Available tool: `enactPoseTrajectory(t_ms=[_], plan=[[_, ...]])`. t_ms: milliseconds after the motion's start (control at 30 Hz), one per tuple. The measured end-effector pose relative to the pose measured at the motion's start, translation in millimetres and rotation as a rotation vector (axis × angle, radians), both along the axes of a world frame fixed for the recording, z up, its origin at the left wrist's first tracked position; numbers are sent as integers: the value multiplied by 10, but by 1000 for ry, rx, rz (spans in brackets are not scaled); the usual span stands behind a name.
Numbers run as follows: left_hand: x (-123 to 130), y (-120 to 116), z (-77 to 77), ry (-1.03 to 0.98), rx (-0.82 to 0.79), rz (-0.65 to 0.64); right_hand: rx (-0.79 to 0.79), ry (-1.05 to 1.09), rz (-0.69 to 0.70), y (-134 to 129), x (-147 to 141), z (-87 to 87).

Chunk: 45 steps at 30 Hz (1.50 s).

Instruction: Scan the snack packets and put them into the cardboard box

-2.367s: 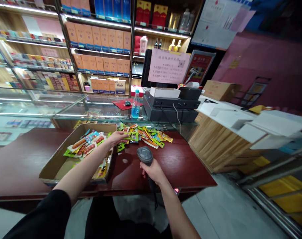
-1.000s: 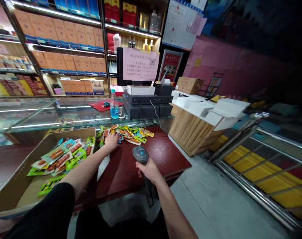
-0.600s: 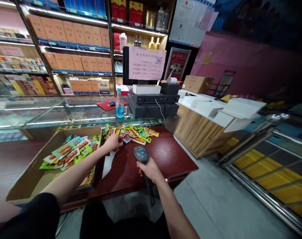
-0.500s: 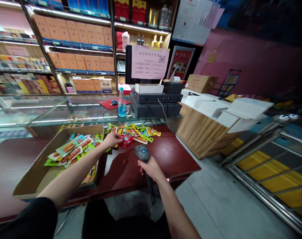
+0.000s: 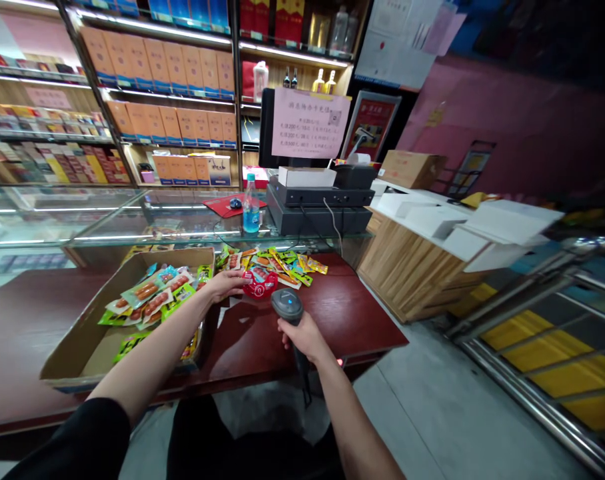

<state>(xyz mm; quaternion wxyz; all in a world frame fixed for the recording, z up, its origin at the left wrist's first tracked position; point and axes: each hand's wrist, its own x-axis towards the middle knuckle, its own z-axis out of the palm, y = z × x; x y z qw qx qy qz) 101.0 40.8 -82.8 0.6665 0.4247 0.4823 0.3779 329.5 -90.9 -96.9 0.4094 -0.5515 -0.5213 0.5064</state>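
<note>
My left hand (image 5: 226, 285) pinches the edge of a shiny red packet (image 5: 260, 283), held over the dark red table (image 5: 327, 313). My right hand (image 5: 305, 337) is wrapped round the handle of a black barcode scanner (image 5: 287, 305), whose head shows a small blue light and sits just right of and below the packet. Behind the packet lies a loose pile of small snack packets (image 5: 287, 265), green, yellow and orange. Under and beside my left forearm stands an open cardboard box (image 5: 92, 355) with more packets, some of them sausages (image 5: 145, 291).
A glass counter (image 5: 182, 217) behind the table carries a blue-capped bottle (image 5: 251, 208), a mouse on a red mat and a monitor (image 5: 307, 127) with a pink notice. Wooden cabinet (image 5: 407, 267) and metal railing (image 5: 522, 380) are at the right.
The red packet has turned and now shows more of its front, close by the scanner's head. The whole view has shifted slightly, and both hands keep their holds.
</note>
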Motion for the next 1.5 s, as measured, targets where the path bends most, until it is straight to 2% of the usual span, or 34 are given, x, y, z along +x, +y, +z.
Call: enactPoseTrajectory(t_ms=[467,600,733,900,1000,1100,1167,1267,1500], plan=[[1,18,-35,-4,10,9,0,-22,1,-31,-5,11],[-93,20,79,-1,37,52,-11,-27,15,5,-47,37],[-504,-13,381,27,101,147,-25,-29,67,74,-179,90],[-1409,-250,779,73,196,313,-32,-11,154,127,-387,112],[-1851,-447,921,52,233,410,-36,-4,200,136,-491,105],[-2015,-586,978,60,224,466,-33,1,229,131,-567,111],[-1951,-616,971,66,217,450,-28,4,235,122,-587,125],[-1647,-553,904,93,190,365,-24,6,224,102,-551,137],[-515,-124,626,116,177,74,-24,-7,78,59,-172,32]])
